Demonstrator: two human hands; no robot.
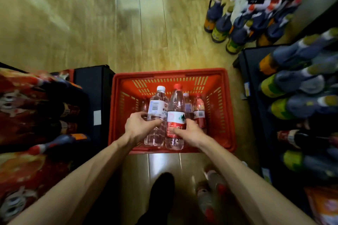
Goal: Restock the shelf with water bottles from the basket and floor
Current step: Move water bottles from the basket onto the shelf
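Observation:
A red plastic basket stands on the wooden floor between two shelves. My left hand grips a clear water bottle with a white cap and white label. My right hand grips a clear water bottle with a red cap and a red-and-white label. Both bottles stand upright over the basket's middle. Behind them in the basket stand two smaller bottles, one with a red label. More water bottles lie on the floor near my right arm, blurred.
Dark sauce bottles fill the right shelf and stand on the floor beyond it. Red packaged goods crowd the left shelf. My black shoe is below the basket. Bare wooden floor stretches ahead.

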